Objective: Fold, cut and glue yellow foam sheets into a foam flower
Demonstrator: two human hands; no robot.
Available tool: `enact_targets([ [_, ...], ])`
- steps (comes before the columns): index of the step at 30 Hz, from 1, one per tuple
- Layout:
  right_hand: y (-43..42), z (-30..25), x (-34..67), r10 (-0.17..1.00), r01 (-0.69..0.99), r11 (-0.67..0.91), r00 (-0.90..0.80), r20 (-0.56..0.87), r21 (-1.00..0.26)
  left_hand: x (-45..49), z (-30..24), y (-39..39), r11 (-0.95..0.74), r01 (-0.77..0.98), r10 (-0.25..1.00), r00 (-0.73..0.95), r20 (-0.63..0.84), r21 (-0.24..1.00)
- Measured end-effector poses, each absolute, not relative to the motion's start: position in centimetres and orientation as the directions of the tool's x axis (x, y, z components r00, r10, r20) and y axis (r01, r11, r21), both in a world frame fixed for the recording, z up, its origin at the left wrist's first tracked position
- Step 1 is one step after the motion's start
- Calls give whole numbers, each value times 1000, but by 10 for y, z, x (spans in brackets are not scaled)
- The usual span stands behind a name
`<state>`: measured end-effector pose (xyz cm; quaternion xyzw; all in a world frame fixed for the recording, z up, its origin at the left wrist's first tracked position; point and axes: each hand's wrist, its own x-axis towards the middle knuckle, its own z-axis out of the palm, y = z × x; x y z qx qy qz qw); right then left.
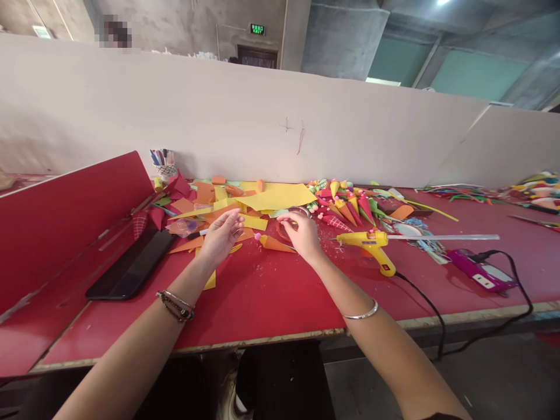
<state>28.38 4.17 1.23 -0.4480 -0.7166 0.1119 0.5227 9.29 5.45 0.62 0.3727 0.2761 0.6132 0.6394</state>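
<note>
Mid-frame, left hand and right hand with fingers curled narrow; cannot tell whether holding anything. Between them, tapering orange cone on smooth red counter. Behind, flat yellow sheet beside loose orange scraps. Right of centre, plastic glue gun; upper left, patterned cup holding pens.
</note>
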Motion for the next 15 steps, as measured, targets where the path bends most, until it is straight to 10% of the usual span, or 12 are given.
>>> enact_targets([
  [15, 43, 10, 282, 816, 504, 550, -156, 556, -666, 96, 7, 51, 22, -507, 956, 262, 130, 862],
])
